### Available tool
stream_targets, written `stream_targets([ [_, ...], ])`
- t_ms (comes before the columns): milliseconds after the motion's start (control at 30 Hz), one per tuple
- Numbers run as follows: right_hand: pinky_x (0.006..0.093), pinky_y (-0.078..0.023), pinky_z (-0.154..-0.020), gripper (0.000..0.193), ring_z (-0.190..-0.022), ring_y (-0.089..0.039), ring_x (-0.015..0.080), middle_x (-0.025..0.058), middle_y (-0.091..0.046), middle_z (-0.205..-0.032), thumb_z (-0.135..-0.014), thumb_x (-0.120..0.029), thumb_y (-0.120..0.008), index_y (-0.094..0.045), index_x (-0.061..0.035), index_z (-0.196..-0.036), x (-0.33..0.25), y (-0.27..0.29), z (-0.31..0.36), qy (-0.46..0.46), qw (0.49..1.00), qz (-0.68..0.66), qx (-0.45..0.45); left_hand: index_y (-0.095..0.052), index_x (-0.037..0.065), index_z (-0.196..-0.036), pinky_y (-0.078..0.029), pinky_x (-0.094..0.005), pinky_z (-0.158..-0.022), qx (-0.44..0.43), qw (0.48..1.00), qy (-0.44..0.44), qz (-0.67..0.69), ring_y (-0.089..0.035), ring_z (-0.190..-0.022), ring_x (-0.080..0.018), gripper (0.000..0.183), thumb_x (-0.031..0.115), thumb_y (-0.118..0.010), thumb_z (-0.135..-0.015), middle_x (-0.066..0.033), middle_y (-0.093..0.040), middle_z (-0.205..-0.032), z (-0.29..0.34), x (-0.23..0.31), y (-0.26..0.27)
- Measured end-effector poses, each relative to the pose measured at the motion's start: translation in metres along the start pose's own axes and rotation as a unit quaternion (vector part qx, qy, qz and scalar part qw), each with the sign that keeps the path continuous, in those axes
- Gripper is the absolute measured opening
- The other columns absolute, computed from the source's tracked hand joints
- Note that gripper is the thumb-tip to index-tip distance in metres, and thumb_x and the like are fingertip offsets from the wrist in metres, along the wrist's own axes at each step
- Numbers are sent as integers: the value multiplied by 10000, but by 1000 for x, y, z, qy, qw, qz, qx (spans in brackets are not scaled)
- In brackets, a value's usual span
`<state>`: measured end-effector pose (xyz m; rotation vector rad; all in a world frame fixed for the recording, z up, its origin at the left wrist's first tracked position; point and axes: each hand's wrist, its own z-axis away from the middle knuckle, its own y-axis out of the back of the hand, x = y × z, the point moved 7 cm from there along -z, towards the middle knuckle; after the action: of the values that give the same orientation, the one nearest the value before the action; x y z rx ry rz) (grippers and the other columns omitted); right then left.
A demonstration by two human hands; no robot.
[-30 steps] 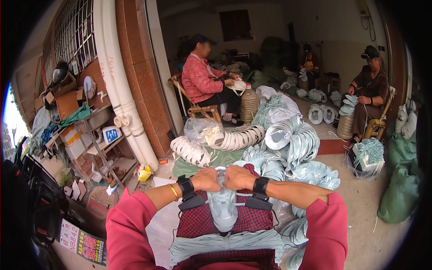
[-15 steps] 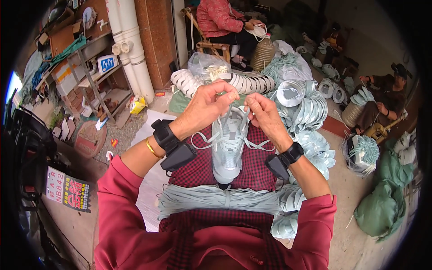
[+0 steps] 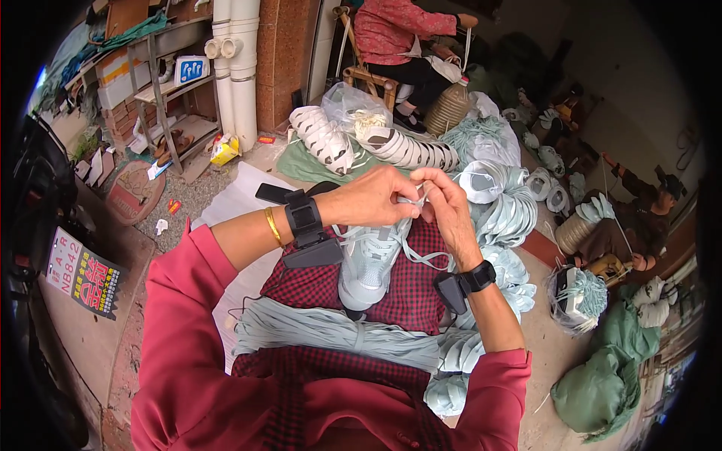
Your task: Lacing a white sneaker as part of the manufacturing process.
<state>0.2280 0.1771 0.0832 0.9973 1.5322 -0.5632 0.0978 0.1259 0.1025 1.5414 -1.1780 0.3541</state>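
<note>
A pale blue-grey lace-up shoe [image 3: 364, 263] rests on the red-and-black checked cloth over my lap, its toe towards me. Above its far end my left hand [image 3: 370, 197] and my right hand [image 3: 447, 213] meet, fingers pinched on the pale shoelace [image 3: 411, 201]. The left hand covers the shoe's collar and upper eyelets. A loose length of lace loops down on the right of the shoe. Closer to me, a tied bundle of pale laces [image 3: 301, 331] lies across my lap.
Stacked pale blue shoe uppers [image 3: 505, 214] line the right side. White uppers with dark openings [image 3: 406, 148] lie ahead on a green sack. A person in a red patterned top [image 3: 395, 34] and another in dark clothes [image 3: 635, 214] sit farther off. A green sack [image 3: 602, 395] stands at right.
My hands have come together over the shoe, the left moving right and turning across it. The view has shifted somewhat. The person in red now holds up a pale strip.
</note>
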Motion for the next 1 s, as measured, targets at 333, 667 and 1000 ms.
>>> stream_targets([
  [333,265,-462,-694,223,-770,-571,110,-21,-603,-785,-949,-186,-574,-682,5,-990,45,-9,-7,30,989,136,-45,-642,-9,-828,-509,-279,-604,176,976,-123,22,-602,-661,-136,34,3,-669,-810,-62,-631,-872,17,-12,23],
  [667,178,-350,-527,319,-737,-534,31,-29,-637,-831,-971,-367,-571,-702,-82,-1034,92,147,66,-78,957,-36,276,-648,16,-988,-506,-260,-596,420,866,262,70,-594,-696,-101,153,114,-690,-878,-32,-642,-890,164,-207,148],
  [1000,400,-513,-766,302,-848,-633,319,149,-629,-968,-761,35,-589,-642,-19,-1054,9,47,57,163,901,381,127,-594,34,-1055,-517,-305,-602,180,976,18,-118,-613,-952,-275,361,-95,-595,-718,-128,-574,-1093,83,-71,40],
])
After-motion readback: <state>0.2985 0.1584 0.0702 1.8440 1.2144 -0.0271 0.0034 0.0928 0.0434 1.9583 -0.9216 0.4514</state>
